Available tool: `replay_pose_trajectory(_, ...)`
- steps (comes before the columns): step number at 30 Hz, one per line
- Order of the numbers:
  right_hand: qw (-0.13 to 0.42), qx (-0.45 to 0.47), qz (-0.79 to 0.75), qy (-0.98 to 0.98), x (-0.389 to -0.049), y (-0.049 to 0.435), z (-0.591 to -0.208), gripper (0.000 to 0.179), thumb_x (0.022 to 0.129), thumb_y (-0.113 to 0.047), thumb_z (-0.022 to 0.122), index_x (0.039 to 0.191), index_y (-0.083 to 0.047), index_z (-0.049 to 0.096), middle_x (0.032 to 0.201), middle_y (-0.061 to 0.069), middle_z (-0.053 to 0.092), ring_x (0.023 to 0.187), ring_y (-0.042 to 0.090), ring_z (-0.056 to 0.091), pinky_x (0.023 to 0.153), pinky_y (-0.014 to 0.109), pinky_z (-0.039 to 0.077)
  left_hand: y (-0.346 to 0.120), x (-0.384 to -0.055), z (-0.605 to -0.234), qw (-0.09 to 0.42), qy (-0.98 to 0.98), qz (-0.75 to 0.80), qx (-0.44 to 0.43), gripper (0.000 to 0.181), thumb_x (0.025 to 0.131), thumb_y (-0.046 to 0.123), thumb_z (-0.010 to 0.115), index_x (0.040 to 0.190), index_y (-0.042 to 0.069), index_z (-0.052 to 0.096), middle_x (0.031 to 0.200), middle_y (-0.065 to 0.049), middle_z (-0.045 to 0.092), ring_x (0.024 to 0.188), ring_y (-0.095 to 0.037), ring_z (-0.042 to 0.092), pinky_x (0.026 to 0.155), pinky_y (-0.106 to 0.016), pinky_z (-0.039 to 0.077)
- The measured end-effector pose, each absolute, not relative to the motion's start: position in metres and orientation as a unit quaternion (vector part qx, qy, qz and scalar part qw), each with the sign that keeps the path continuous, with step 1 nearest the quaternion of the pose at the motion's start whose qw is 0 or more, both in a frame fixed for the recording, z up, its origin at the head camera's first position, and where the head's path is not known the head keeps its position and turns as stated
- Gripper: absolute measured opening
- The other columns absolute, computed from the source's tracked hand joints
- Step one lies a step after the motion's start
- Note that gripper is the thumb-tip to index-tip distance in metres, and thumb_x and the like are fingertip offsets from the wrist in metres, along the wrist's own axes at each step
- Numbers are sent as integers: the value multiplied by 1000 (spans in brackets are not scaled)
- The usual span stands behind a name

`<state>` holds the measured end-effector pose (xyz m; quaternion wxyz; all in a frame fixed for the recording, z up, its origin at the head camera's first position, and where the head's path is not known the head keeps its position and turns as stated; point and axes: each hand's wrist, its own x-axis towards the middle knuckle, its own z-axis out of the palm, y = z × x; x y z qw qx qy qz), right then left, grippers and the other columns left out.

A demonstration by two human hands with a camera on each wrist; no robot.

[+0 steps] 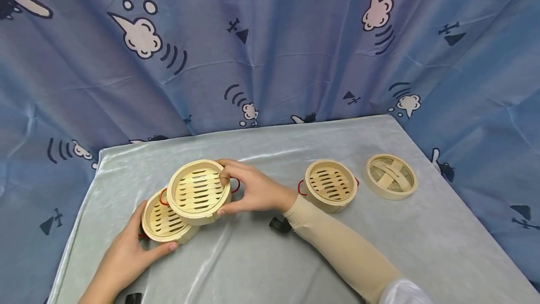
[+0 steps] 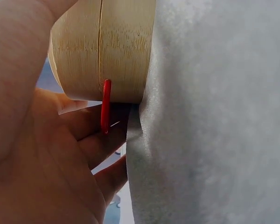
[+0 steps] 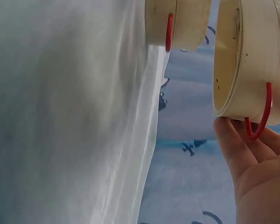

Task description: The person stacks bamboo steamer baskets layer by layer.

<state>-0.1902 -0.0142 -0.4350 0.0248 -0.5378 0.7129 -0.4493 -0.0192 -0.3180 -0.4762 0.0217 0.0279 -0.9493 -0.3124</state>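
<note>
In the head view my right hand [image 1: 249,186] grips a round bamboo steamer basket [image 1: 198,191] by its right rim, thumb at the near side and fingers at the far side. That basket is raised off the table; the right wrist view shows its wall [image 3: 256,60] and red loop handle well apart from the cloth. It overlaps a second steamer basket [image 1: 162,222] resting on the table at the left. My left hand [image 1: 131,247] holds this lower one round its left side, thumb in front. A red handle [image 2: 106,107] stands out toward the palm in the left wrist view.
Right of centre, a third steamer basket [image 1: 331,183] with red handles stands on the cloth-covered table [image 1: 261,266]. Beyond it lies a woven bamboo lid [image 1: 390,176]. A blue patterned curtain [image 1: 270,50] hangs behind the table. A small black object [image 1: 280,224] shows beside the right forearm.
</note>
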Motion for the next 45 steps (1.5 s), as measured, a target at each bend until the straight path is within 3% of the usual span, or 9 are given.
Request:
replay_pose_trajectory(7,30,-544,-450,708,-189,-26,-443,52,72,-49,87,96,-23,49,147,1,45,132,12,44,92,37,48,-320,-24,-483,39,-934,-354,11,114,68,53,88,158,36,20,138,2,50,107,-14,49,85,-26,36)
replay_pose_trajectory(10,35,-547,-450,705,-188,-32,-442,52,72,-49,87,97,-23,49,148,0,44,131,12,44,86,38,50,-321,-25,-484,33,-932,-359,17,114,67,53,88,157,39,19,141,3,48,111,-14,49,88,-29,36)
replay_pose_trajectory(17,41,-551,-453,700,-186,-49,-444,53,71,-48,88,95,-23,49,148,-1,44,131,8,43,83,31,49,-323,-22,-483,20,-927,-374,21,118,70,52,87,159,36,12,148,-13,44,126,-31,45,96,-56,36)
replay_pose_trajectory(28,67,-556,-478,676,-186,-71,-453,51,72,-44,89,96,-21,49,144,-2,47,116,7,48,81,36,49,-332,-17,-480,24,-931,-363,38,113,70,51,88,157,42,16,147,-10,45,123,-29,47,93,-44,38)
replay_pose_trajectory(31,70,-558,-476,676,-187,-73,-454,52,71,-44,89,97,-23,49,144,-2,47,125,7,47,92,31,48,-331,-17,-480,23,-930,-364,43,109,71,51,87,156,39,21,135,-8,53,113,-23,49,87,-37,40)
replay_pose_trajectory(34,75,-564,-474,672,-187,-76,-454,53,71,-44,89,98,-23,49,145,0,47,136,8,40,108,28,37,-330,-17,-482,27,-929,-366,53,103,70,50,88,154,35,30,125,-2,57,106,-16,49,84,-28,38)
replay_pose_trajectory(37,82,-566,-474,669,-188,-80,-454,53,71,-46,89,98,-24,49,145,0,46,137,7,38,112,26,32,-331,-17,-483,31,-928,-369,53,98,70,50,88,151,29,36,126,-1,57,105,-14,50,83,-23,39)
replay_pose_trajectory(40,88,-565,-477,668,-188,-83,-454,53,71,-45,89,98,-24,49,146,-1,46,135,8,40,107,25,37,-332,-17,-485,27,-925,-375,53,100,71,49,88,153,28,34,131,-5,56,111,-19,50,88,-31,41)
replay_pose_trajectory(45,112,-561,-479,665,-187,-88,-453,53,71,-42,89,99,-22,49,148,0,44,131,8,43,78,30,55,-334,-19,-486,16,-915,-400,55,108,70,47,89,156,33,26,144,-13,47,131,-32,42,99,-54,33)
